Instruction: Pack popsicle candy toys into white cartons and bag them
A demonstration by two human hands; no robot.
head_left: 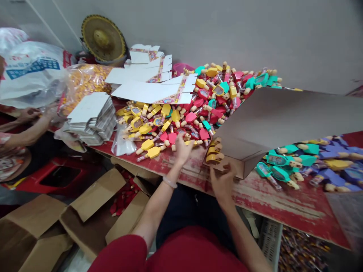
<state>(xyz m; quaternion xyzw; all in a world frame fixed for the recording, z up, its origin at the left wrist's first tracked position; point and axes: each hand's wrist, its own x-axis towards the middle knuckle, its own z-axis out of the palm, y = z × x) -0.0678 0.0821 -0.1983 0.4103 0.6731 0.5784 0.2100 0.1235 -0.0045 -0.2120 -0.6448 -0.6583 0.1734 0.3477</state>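
On the red table lies a big heap of small plastic toys (198,109), red, yellow and teal, with beige knobs and clear tubes. My left hand (183,149) reaches into the heap's front edge, its fingers apart beside a yellow toy (188,142); the fingertips are blurred. A tilted cardboard box (241,124) stands to the right, its opening towards me. Several yellow toys (214,151) lie stacked at its left end. At the box's lower front edge is my right hand (224,183), fingers spread and slightly bent, close to those yellow toys.
Flat white cartons (153,90) lie across the heap, with a stack of cards (89,113) on the left. Teal and purple toys (337,158) lie right of the box. Open cartons (93,211) stand on the floor. Another person's arms (31,128) are at far left.
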